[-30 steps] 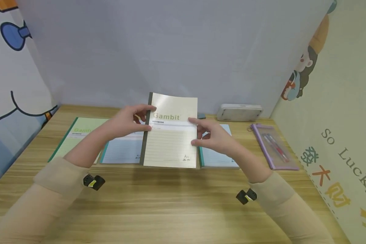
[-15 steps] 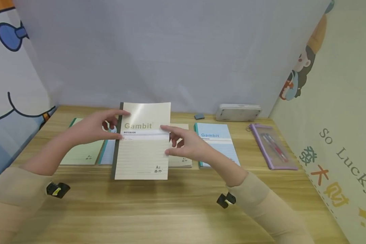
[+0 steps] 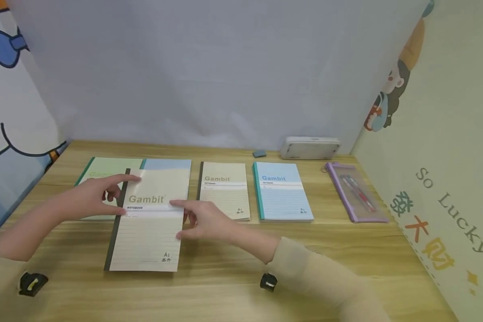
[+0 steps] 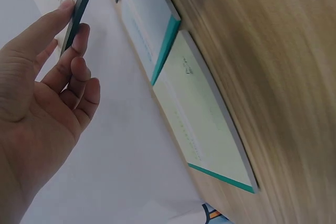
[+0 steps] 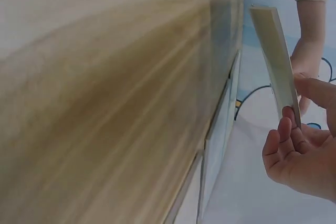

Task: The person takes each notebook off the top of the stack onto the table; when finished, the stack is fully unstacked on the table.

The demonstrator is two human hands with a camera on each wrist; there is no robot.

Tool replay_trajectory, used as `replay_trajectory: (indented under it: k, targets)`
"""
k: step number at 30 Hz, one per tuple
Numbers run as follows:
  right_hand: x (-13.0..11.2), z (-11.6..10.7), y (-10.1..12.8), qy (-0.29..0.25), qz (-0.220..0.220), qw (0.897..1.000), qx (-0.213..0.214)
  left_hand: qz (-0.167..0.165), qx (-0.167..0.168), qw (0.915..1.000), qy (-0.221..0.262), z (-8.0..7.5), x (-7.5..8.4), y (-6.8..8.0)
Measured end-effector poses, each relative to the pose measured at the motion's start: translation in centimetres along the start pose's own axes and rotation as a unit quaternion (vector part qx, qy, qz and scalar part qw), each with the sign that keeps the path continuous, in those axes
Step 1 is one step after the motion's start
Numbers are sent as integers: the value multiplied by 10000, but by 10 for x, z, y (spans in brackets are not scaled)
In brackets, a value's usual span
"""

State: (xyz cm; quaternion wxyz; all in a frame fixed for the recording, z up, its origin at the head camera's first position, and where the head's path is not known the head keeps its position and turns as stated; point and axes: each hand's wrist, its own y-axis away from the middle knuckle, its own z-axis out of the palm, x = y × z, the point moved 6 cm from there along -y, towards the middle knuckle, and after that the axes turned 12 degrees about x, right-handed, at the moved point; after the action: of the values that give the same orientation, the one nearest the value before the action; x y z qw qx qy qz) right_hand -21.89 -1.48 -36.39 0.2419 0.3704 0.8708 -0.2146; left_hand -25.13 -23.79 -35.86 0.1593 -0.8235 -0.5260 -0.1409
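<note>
A cream notebook with a dark spine [image 3: 145, 237] is held in the air above the table, its cover facing up toward me. My left hand [image 3: 90, 197] pinches its spine edge between thumb and fingers, which the left wrist view shows closely, with the dark spine [image 4: 79, 11] in the grip. On the opposite edge, my right hand [image 3: 205, 219] pinches the notebook; the right wrist view has its page edge [image 5: 275, 59] between thumb and fingers. Behind the held notebook lie a green notebook [image 3: 116, 165] and a blue one [image 3: 169, 164], both partly covered.
Another cream notebook [image 3: 224, 197] and a second blue notebook [image 3: 283, 197] lie in the same row on the wooden table [image 3: 225, 290]. Farther right is a purple zip pouch [image 3: 356, 192] with pens inside. A white case [image 3: 311, 148] and small grey block [image 3: 259, 154] sit near the back wall.
Both hands have carried the cream notebook left and toward me. The cream notebook lying in the row, formerly hidden behind it, is now in view.
</note>
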Motion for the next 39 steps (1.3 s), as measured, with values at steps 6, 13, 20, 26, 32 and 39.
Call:
replay_trajectory:
  k: [6,13,20,26,32,39]
  targets:
    - [-9,36,-2,-6,-53,9999,-111,-116,-157,9997,-141,3,-18,24]
    - [-18,70,-5,361,-262,9985,-306,-448,-217,9988,4,16,-42,52]
    - [-30,102,-12,635,-215,9958,-617,-622,-381,9973,-33,22,-67,76]
    - [-47,122,-18,920,-237,9928,-734,-623,-545,9966,14,29,-88,93]
    - [-55,135,-21,1007,100,9906,-924,-857,-723,9936,136,30,-99,105]
    - [-63,144,-27,1425,-37,9830,-1157,-966,-676,9930,-22,28,-111,112]
